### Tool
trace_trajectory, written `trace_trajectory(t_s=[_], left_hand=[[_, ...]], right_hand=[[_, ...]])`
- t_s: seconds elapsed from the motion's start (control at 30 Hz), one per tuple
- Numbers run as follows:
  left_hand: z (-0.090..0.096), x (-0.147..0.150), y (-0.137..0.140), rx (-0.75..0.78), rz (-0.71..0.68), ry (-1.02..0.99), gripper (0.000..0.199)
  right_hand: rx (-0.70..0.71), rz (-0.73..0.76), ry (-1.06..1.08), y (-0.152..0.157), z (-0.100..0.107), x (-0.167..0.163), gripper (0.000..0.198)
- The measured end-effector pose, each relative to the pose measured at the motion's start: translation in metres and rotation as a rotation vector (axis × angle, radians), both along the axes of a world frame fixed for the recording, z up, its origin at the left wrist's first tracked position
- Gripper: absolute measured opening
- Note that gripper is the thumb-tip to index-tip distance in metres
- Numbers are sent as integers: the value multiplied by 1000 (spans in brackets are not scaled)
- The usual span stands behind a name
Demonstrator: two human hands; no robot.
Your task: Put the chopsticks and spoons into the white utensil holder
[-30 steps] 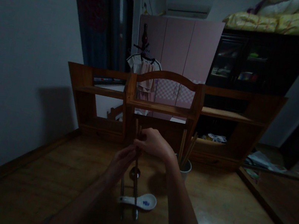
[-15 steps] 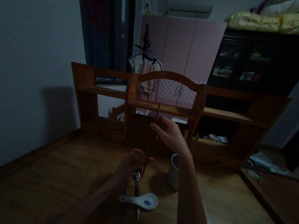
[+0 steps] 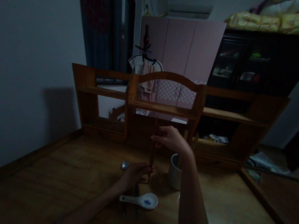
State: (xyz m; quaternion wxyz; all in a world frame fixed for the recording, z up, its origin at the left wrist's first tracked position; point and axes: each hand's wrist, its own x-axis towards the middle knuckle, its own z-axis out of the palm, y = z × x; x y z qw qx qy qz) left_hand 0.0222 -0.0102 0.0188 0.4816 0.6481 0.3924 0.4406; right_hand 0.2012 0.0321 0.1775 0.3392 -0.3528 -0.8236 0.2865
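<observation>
Head view: on our wooden tabletop [image 3: 86, 177], in dim light, our right hand [image 3: 166, 137] pinches slim brown chopsticks [image 3: 152, 153] near the top, holding them nearly upright. Our left hand [image 3: 135, 173] meets their lower part with its fingers; we cannot tell whether it grips. Just right of them stands a pale cup [image 3: 174, 173] with more chopsticks inside. Nearer us, a white spoon [image 3: 139, 200] with a blue motif lies across dark utensil handles [image 3: 137, 212].
</observation>
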Motion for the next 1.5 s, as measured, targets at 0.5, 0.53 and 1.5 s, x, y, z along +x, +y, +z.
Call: trace_trajectory(t_s=[0.5,0.53,1.5], left_hand=[[-13,-5,0,114,-8,321,31],[-13,-5,0,110,-7,321,30],[-3,-8,-3,291,4,471,27]], right_hand=[[-6,-7,35,-10,12,20,22],[-19,7,49,-11,12,20,22],[-68,8,51,-13,12,24,27]])
